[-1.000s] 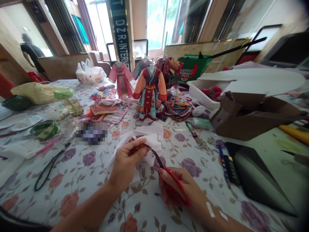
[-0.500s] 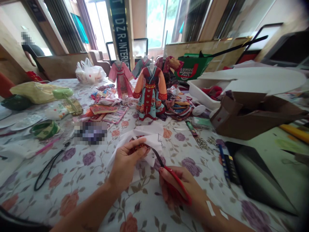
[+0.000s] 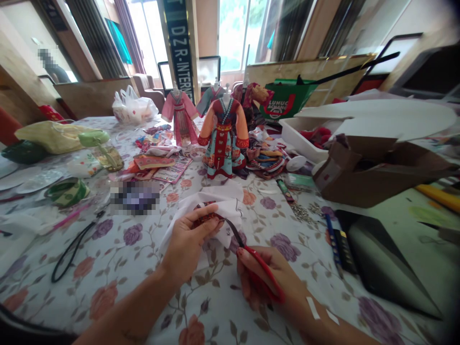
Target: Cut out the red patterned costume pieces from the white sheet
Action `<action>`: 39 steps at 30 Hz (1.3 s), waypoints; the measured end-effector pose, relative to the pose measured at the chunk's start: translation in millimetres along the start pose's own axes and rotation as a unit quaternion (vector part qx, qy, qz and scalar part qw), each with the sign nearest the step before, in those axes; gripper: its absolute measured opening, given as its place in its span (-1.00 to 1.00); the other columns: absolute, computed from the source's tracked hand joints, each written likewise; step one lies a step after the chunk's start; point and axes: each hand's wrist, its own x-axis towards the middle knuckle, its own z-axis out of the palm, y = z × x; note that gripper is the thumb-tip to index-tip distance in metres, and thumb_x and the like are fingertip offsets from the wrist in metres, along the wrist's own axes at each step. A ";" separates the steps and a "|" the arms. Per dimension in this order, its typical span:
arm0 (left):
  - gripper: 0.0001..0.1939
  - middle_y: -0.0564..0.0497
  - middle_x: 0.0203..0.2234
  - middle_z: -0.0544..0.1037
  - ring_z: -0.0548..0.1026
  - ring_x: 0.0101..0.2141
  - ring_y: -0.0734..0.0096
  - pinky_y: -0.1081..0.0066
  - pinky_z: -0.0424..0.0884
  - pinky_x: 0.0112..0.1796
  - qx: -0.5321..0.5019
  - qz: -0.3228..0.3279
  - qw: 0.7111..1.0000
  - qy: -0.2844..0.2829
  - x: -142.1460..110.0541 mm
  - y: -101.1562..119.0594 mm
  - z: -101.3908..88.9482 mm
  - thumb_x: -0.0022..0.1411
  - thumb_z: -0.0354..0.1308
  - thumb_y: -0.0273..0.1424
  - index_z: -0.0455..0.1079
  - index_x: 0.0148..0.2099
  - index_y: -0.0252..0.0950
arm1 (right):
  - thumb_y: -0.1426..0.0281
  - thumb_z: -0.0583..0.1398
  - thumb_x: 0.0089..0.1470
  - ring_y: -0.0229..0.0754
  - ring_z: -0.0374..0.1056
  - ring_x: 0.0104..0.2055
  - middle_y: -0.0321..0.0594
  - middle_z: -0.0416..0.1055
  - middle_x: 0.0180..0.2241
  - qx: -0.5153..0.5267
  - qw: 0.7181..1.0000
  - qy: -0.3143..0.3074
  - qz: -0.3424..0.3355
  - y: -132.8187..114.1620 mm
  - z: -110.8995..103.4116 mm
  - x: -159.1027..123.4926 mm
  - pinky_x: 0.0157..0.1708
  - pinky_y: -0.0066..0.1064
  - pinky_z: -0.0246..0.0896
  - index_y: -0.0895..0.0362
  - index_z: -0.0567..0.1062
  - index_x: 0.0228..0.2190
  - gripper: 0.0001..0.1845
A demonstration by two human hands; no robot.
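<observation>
My left hand (image 3: 187,242) is closed on a white fabric sheet (image 3: 223,207) that carries a red patterned print, pinching it between thumb and fingers. My right hand (image 3: 268,282) grips red-handled scissors (image 3: 251,256). The dark blades point up and left and meet the fabric just beside my left thumb. Both hands hover low over the floral tablecloth (image 3: 118,268) near the table's front edge.
A doll dress in orange and teal (image 3: 223,141) stands behind the fabric, with a pink one (image 3: 178,117) further back. A brown cardboard box (image 3: 366,175), a black tablet (image 3: 381,261) and pens lie right. A black cord (image 3: 72,251) and bags lie left.
The hands and scissors have barely shifted. A person far back at the left has moved further off.
</observation>
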 end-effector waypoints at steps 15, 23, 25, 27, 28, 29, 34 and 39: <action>-0.71 0.02 -0.46 0.62 0.57 -0.43 0.51 0.57 0.52 -0.31 0.008 -0.005 1.000 0.010 0.0 4.7 2.9 -0.14 0.40 -0.55 0.58 -0.26 -0.36 | -0.08 0.21 -0.07 -0.43 0.17 -0.79 -0.33 0.35 -0.76 -0.029 0.999 0.006 -0.031 -1.8 1.0 -1.3 -0.79 -0.65 -0.09 0.18 0.35 -0.61 -0.45; -0.72 0.02 -0.44 0.61 0.56 -0.41 0.51 0.54 0.52 -0.28 0.010 0.000 1.000 0.017 -1.5 6.1 4.3 -0.16 0.40 -0.54 0.58 -0.28 -0.36 | -0.10 0.21 -0.09 -0.41 0.15 -0.80 -0.34 0.33 -0.78 -0.055 0.998 0.005 -0.037 -1.7 0.0 1.3 -0.79 -0.63 -0.05 0.17 0.32 -0.62 -0.43; -0.71 0.02 -0.44 0.61 0.56 -0.42 0.51 0.53 0.52 -0.28 0.012 0.000 1.000 0.020 -1.6 6.6 4.5 -0.17 0.40 -0.54 0.58 -0.29 -0.35 | -0.11 0.21 -0.09 -0.41 0.16 -0.79 -0.34 0.32 -0.78 -0.058 0.998 0.003 -0.037 -1.7 -0.4 1.6 -0.79 -0.62 -0.04 0.16 0.31 -0.62 -0.43; -0.72 0.01 -0.43 0.61 0.56 -0.42 0.51 0.52 0.52 -0.28 0.017 0.001 1.000 0.021 -1.4 6.8 4.5 -0.17 0.40 -0.54 0.59 -0.28 -0.35 | -0.12 0.20 -0.10 -0.40 0.16 -0.79 -0.35 0.32 -0.77 -0.062 0.998 0.001 -0.032 -1.7 -0.8 1.7 -0.79 -0.61 -0.03 0.16 0.30 -0.62 -0.43; -0.72 0.01 -0.43 0.61 0.56 -0.41 0.51 0.52 0.52 -0.28 0.018 0.000 1.000 0.021 -1.3 6.9 4.5 -0.16 0.40 -0.54 0.59 -0.28 -0.35 | -0.12 0.20 -0.10 -0.40 0.16 -0.79 -0.35 0.32 -0.77 -0.064 0.997 0.001 -0.030 -1.7 -0.8 1.5 -0.79 -0.61 -0.03 0.15 0.30 -0.62 -0.42; -0.72 0.01 -0.44 0.61 0.56 -0.41 0.51 0.52 0.52 -0.28 0.020 0.000 1.000 0.021 -1.3 6.8 4.4 -0.16 0.40 -0.54 0.59 -0.28 -0.35 | -0.12 0.20 -0.10 -0.40 0.16 -0.79 -0.34 0.33 -0.77 -0.067 0.997 0.002 -0.029 -1.9 -0.8 1.3 -0.79 -0.61 -0.03 0.15 0.30 -0.62 -0.42; -0.72 0.01 -0.45 0.61 0.56 -0.42 0.51 0.53 0.51 -0.30 0.025 -0.003 1.000 0.015 -1.8 5.7 2.7 -0.14 0.39 -0.54 0.58 -0.26 -0.34 | -0.11 0.20 -0.09 -0.41 0.15 -0.80 -0.35 0.32 -0.77 -0.064 0.997 0.005 -0.038 -2.9 0.0 -0.2 -0.78 -0.60 -0.05 0.15 0.28 -0.62 -0.43; -0.71 0.01 -0.47 0.61 0.57 -0.43 0.51 0.54 0.51 -0.31 0.025 -0.006 1.000 0.012 -1.7 5.2 1.3 -0.13 0.39 -0.54 0.58 -0.25 -0.34 | -0.10 0.19 -0.07 -0.41 0.15 -0.79 -0.34 0.33 -0.77 -0.078 0.996 0.006 -0.042 -3.9 0.0 0.1 -0.79 -0.61 -0.05 0.16 0.29 -0.62 -0.44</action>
